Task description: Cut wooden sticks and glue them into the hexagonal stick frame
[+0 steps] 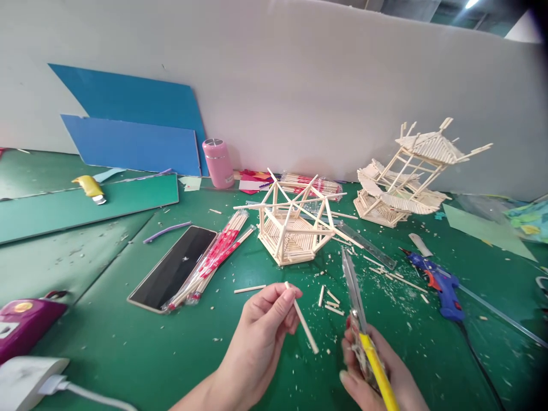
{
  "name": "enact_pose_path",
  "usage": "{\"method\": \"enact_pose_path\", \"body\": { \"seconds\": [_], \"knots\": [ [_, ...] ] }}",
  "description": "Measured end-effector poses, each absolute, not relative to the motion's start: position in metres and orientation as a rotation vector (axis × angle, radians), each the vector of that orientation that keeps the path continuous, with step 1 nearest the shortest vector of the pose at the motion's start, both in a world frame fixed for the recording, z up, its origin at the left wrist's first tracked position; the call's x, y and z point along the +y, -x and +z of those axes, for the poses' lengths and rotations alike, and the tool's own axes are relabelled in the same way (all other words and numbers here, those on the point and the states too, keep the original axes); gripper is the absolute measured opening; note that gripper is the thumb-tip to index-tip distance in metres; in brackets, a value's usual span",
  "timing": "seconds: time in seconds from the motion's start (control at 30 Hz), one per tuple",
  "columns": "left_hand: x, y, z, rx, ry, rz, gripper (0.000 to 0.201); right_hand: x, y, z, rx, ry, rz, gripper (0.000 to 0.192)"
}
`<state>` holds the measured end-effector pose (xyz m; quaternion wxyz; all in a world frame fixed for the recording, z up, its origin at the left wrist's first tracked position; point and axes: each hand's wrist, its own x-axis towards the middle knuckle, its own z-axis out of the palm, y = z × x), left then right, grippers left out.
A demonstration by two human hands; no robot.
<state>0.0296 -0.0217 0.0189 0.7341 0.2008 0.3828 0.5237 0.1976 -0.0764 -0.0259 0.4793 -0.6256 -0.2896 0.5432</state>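
The stick (302, 319) is in my left hand (261, 337). My thumb and fingers pinch it near its top end, so this grip is closed on it. The stick points from about 11 o'clock, up by my fingertips, down to about 5 o'clock, where its free end hangs in the air above the counter (128, 348).

My right hand (377, 374) is wrapped tight around the yellow handle of the scissors (357, 308). The blades look shut, or almost shut, and they point up to about 12 o'clock. They sit just beside the stick, at 3 o'clock from it, not touching. The low end of the stick is the part nearest the blades, so my right hand is the close one there.

Past both hands, at 12 o'clock, stands the little stick house (291, 228). A phone (173, 268) and a pack of sticks (214, 260) lie at 10 o'clock. A blue glue gun (440, 285) lies at 2 o'clock. Bits of cut wood lie all over the counter.
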Motion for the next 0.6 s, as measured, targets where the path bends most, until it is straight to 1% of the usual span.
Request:
{"method": "enact_pose_path", "body": {
  "seconds": [0.17,0.27,0.4,0.6],
  "knots": [
    [-0.034,-0.027,0.023,0.891,-0.503,1.148,0.013,-0.062,-0.161,-0.014,-0.696,1.419,1.236,0.041],
    [-0.04,-0.025,0.02,0.916,-0.513,1.149,0.013,-0.055,-0.161,-0.013,-0.743,1.416,1.213,0.04],
    [-0.045,-0.017,0.01,0.946,-0.606,1.104,0.018,-0.051,-0.167,-0.016,-0.775,1.344,1.262,0.037],
    [-0.049,-0.009,0.008,0.963,-0.711,1.037,0.018,-0.053,-0.16,-0.01,-0.66,1.397,1.155,0.04]
  ]
}}
